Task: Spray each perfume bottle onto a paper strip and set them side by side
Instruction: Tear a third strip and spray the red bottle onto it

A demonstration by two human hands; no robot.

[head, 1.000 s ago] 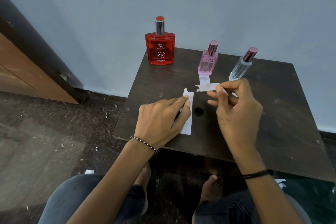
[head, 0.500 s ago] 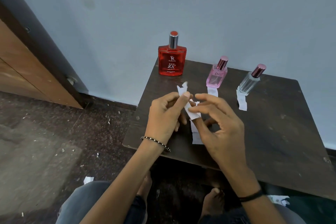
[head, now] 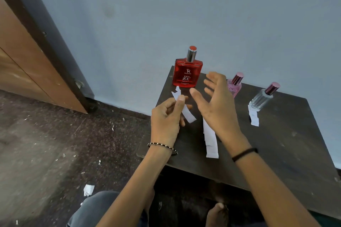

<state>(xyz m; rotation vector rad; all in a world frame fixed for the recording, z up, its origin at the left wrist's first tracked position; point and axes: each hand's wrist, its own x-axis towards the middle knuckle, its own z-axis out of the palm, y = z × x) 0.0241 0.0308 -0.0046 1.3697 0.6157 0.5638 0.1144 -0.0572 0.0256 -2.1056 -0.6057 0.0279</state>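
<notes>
Freed from the paper strip (head: 184, 108), the right hand (head: 215, 105) swung up, fingers spread and empty, toward the red bottle (head: 187, 73) at the worktop's (head: 287, 143) back corner; left-hand (head: 166, 118) fingers pinched the strip just below it. Best to hold the strip clear and steady before spraying

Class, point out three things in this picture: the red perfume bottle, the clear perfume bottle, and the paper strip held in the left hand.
red perfume bottle (head: 187, 74): head view, on its front label.
clear perfume bottle (head: 260, 100): head view, on its glass body.
paper strip (head: 188, 114): head view, on the free end below the left hand (head: 166, 120).
</notes>
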